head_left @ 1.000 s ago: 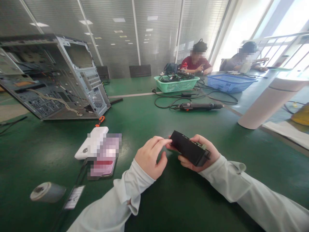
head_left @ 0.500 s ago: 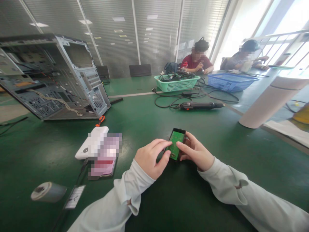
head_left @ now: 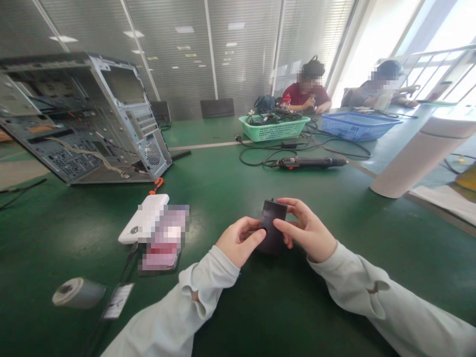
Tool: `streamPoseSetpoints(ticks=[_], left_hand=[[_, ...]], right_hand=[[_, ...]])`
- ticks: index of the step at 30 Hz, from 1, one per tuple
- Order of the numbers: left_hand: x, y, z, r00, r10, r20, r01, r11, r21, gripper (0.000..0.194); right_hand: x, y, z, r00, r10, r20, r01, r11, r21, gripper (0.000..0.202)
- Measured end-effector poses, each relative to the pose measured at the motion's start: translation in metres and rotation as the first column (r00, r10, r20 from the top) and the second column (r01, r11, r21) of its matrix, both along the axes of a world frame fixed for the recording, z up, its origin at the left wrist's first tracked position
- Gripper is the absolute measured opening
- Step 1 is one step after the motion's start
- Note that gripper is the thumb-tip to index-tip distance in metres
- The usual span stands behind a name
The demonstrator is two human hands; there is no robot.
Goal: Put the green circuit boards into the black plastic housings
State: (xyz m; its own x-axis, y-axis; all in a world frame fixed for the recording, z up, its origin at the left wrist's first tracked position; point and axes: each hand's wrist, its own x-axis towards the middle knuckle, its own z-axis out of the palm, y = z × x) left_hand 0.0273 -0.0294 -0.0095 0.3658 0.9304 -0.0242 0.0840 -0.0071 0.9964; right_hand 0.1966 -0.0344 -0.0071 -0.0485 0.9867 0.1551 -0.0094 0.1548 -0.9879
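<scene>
Between my two hands is a small flat black plastic case (head_left: 272, 237), tilted up above the green table, its plain dark face towards me. A small nub sticks up from its far edge. My left hand (head_left: 240, 242) grips the left side, thumb on the face and the other fingers partly behind it. On the right side, my right hand (head_left: 308, 232) holds the case with its thumb on the face, one finger at the top corner and others behind. No green board shows now.
An open computer tower (head_left: 85, 119) stands at left. Nearer lie a white power bank (head_left: 143, 218), a blurred-out phone (head_left: 167, 243) and a grey roll (head_left: 79, 293). Ahead are an electric screwdriver (head_left: 312, 163), a green basket (head_left: 275, 130) with cables, a blue basket (head_left: 359, 128) and two people.
The green circuit board that faced me in the black case is out of sight, and a plain black face shows instead. Both hands have shifted their fingers and still hold the case.
</scene>
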Motion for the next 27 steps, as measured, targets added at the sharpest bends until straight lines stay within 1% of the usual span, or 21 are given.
streamPoseSetpoints(ticks=[2, 5, 7, 9, 10, 14, 17, 19, 24, 27], left_hand=[[0.003, 0.0, -0.002, 0.998, 0.009, 0.062, -0.001, 0.99, -0.138, 0.034], [0.006, -0.002, -0.001, 0.992, -0.002, 0.126, 0.042, 0.948, -0.315, 0.045], [0.007, -0.003, 0.001, 0.987, -0.034, 0.156, 0.093, 0.917, -0.388, 0.048], [0.007, -0.003, 0.003, 0.983, -0.057, 0.177, 0.127, 0.899, -0.419, 0.046], [0.007, -0.003, 0.004, 0.981, -0.05, 0.185, 0.126, 0.895, -0.428, 0.045], [0.005, 0.0, 0.004, 0.973, 0.047, 0.225, 0.061, 0.891, -0.449, 0.041], [0.002, 0.002, 0.002, 0.967, 0.069, 0.244, 0.038, 0.912, -0.409, 0.037], [0.0, 0.003, 0.001, 0.968, 0.075, 0.24, 0.021, 0.928, -0.372, 0.034], [-0.002, 0.006, -0.001, 0.979, 0.087, 0.183, -0.016, 0.934, -0.358, 0.035], [0.0, 0.008, -0.004, 0.985, 0.139, 0.101, -0.106, 0.953, -0.284, 0.03]], right_hand=[[0.0, 0.0, 0.002, 1.0, -0.017, 0.021, 0.017, 1.0, 0.014, 0.055], [0.0, -0.001, 0.006, 0.996, -0.06, 0.058, 0.059, 0.998, 0.012, 0.048], [-0.001, -0.002, 0.008, 0.993, -0.087, 0.077, 0.088, 0.996, -0.007, 0.046], [-0.001, -0.002, 0.009, 0.992, -0.108, 0.069, 0.111, 0.993, -0.031, 0.046], [-0.002, -0.001, 0.009, 0.992, -0.119, 0.051, 0.121, 0.992, -0.042, 0.046], [-0.002, 0.0, 0.009, 0.987, -0.152, -0.059, 0.146, 0.984, -0.1, 0.047], [-0.001, 0.002, 0.009, 0.977, -0.182, -0.113, 0.158, 0.968, -0.193, 0.047], [-0.002, 0.003, 0.009, 0.971, -0.2, -0.129, 0.167, 0.959, -0.229, 0.048], [-0.002, 0.003, 0.01, 0.965, -0.217, -0.146, 0.182, 0.958, -0.222, 0.051], [-0.001, 0.003, 0.01, 0.965, -0.209, -0.159, 0.174, 0.962, -0.211, 0.051]])
